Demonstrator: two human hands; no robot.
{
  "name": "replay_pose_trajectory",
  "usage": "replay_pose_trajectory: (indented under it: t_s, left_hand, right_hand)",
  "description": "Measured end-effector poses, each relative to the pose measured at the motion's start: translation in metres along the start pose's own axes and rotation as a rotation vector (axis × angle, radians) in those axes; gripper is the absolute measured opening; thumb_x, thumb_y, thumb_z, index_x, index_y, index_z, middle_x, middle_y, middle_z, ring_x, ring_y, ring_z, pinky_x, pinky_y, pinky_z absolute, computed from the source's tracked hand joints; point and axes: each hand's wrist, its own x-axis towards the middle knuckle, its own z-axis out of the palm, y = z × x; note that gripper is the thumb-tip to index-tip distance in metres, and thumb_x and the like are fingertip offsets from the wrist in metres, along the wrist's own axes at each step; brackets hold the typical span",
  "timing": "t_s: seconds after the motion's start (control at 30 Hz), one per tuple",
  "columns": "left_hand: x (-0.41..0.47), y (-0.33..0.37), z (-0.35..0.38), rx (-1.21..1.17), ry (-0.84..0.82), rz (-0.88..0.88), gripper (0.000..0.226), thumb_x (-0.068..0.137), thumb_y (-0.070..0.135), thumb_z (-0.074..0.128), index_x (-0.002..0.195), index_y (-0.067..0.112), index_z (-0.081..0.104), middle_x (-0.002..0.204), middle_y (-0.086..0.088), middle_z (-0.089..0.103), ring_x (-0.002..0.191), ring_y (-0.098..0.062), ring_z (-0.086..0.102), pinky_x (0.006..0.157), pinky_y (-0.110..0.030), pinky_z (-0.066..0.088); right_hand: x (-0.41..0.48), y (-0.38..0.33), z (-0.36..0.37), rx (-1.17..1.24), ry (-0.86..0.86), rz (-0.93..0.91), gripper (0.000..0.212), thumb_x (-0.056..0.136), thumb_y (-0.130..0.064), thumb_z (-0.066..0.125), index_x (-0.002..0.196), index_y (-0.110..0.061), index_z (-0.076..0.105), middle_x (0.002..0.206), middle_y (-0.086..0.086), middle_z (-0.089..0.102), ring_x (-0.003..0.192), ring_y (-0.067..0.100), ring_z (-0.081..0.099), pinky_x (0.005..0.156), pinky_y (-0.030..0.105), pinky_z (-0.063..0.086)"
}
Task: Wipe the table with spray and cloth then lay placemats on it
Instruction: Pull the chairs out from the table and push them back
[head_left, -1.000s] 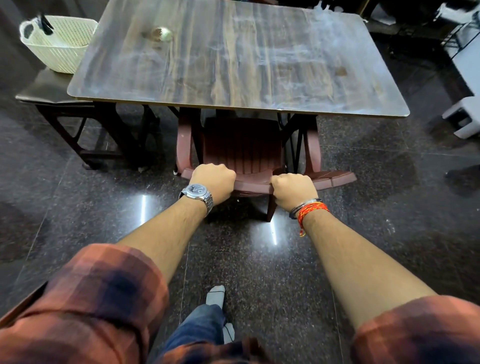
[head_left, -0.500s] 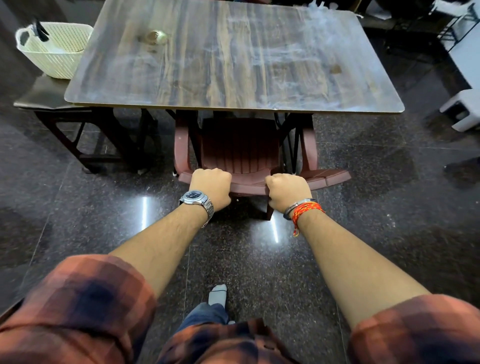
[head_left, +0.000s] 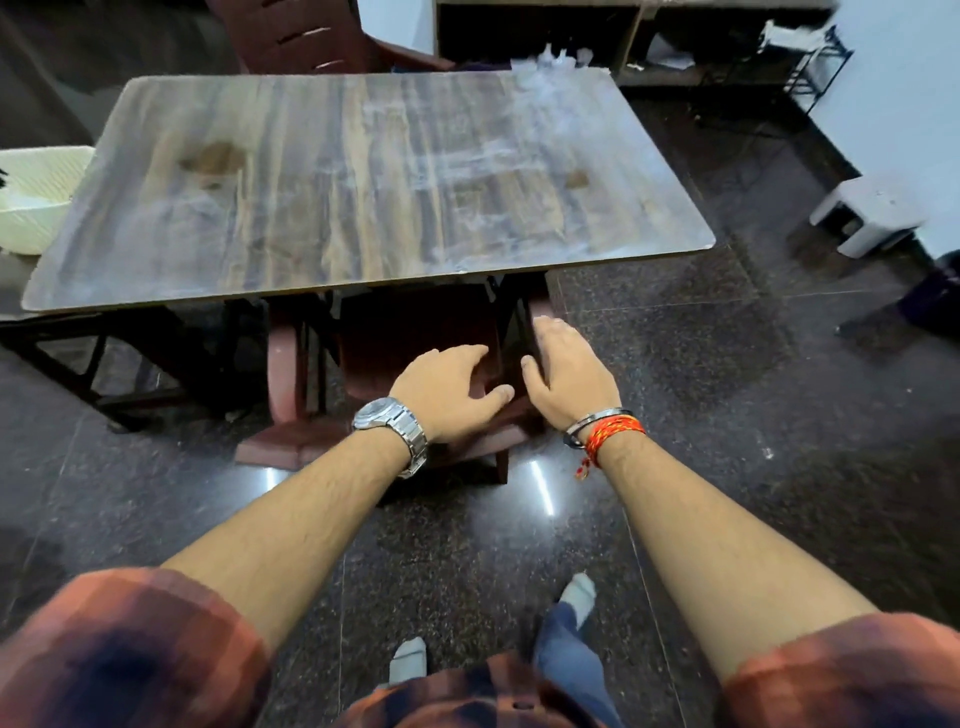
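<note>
Change: both grips off the chair (head_left: 283, 374) back I held before.
Left grip (head_left: 447, 392): wide, fingers loose, over chair.
Right grip (head_left: 563, 379): wide, alongside.
Surface (head_left: 363, 182): smeared, stained, straight ahead of me.

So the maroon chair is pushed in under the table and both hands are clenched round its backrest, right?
Not quite. The maroon chair is pushed in under the table, but the hands are not clenched: left hand and right hand are open, fingers loosely extended over its backrest, as the head view shows. Whether they touch it is unclear.
</note>
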Motion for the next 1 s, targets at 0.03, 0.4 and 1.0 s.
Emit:
replay_pose_trajectory:
  t_s: [0.03, 0.4, 1.0]
  left_hand:
    - [0.016, 0.013, 0.004, 0.012, 0.045, 0.003, 0.076, 0.091, 0.058, 0.052, 0.149, 0.011, 0.043, 0.15, -0.005, 0.05, 0.134, -0.026, 0.049, 0.117, -0.039, 0.029]
    - [0.216, 0.17, 0.038, 0.143, 0.34, -0.093, 0.079, 0.096, 0.055, 0.035, 0.16, 0.014, 0.013, 0.167, -0.004, 0.01, 0.153, -0.024, 0.014, 0.123, -0.043, 0.01]
    - [0.582, 0.259, 0.029, 0.19, 0.281, -0.253, 0.08, 0.098, 0.057, 0.034, 0.16, 0.016, 0.007, 0.168, -0.001, 0.005, 0.154, -0.022, 0.008, 0.123, -0.046, 0.001]
  right_hand:
    - [0.008, 0.016, -0.004, -0.014, 0.017, 0.015, 0.055, 0.091, -0.027, 0.051, 0.141, -0.005, 0.041, 0.145, 0.011, 0.044, 0.139, 0.024, 0.034, 0.112, 0.032, 0.028]
    - [0.115, 0.226, -0.114, -0.149, 0.103, 0.018, 0.067, 0.092, -0.037, 0.046, 0.145, 0.001, 0.03, 0.152, 0.018, 0.03, 0.143, 0.03, 0.024, 0.116, 0.043, 0.024]
    - [0.407, 0.451, -0.18, -0.28, -0.042, -0.138, 0.073, 0.092, -0.04, 0.045, 0.15, -0.006, 0.018, 0.159, 0.012, 0.016, 0.146, 0.025, 0.016, 0.118, 0.04, 0.013]
